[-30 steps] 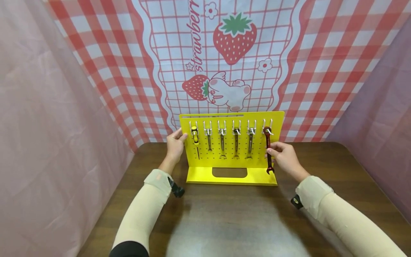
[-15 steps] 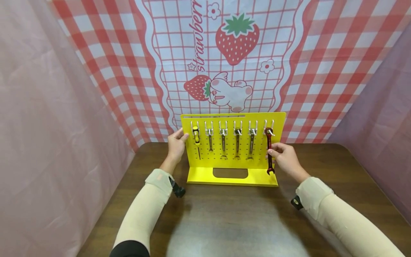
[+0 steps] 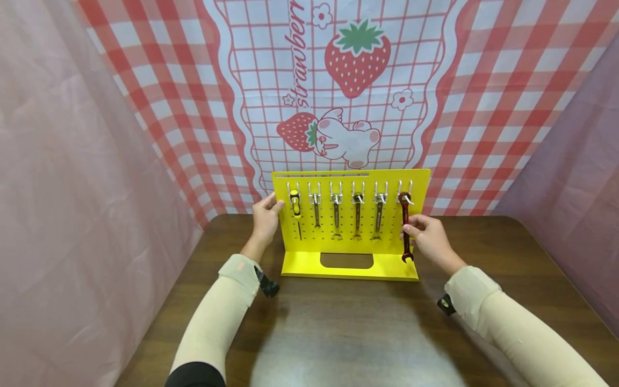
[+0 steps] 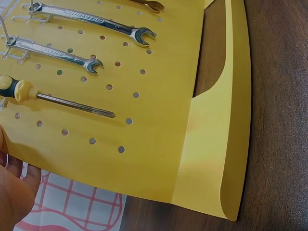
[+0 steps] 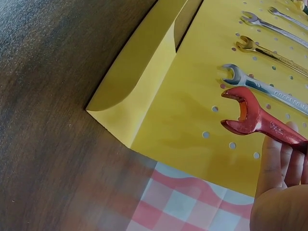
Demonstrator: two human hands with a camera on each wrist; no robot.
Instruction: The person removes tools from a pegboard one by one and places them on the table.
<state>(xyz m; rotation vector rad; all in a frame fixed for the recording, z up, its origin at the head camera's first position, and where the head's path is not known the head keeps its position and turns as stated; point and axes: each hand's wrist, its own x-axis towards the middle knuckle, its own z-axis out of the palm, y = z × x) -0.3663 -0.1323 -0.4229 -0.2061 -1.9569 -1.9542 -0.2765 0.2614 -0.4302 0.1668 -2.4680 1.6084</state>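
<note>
On my head feed, the left hand (image 3: 266, 223) grips the yellow pegboard (image 3: 348, 246) at its nine o'clock edge, thumb in front, probably to steady it. At three o'clock, the right hand (image 3: 430, 239) pinches the shank of the red combination wrench (image 3: 405, 216), whose ring end sits at the last hook (image 3: 411, 188), prong seemingly through it; I judge that mid-shank hold good for guiding the ring. Four other wrenches hang between it and the screwdriver (image 3: 296, 208) near nine o'clock, evenly spaced, presumably for easy reach.
</note>
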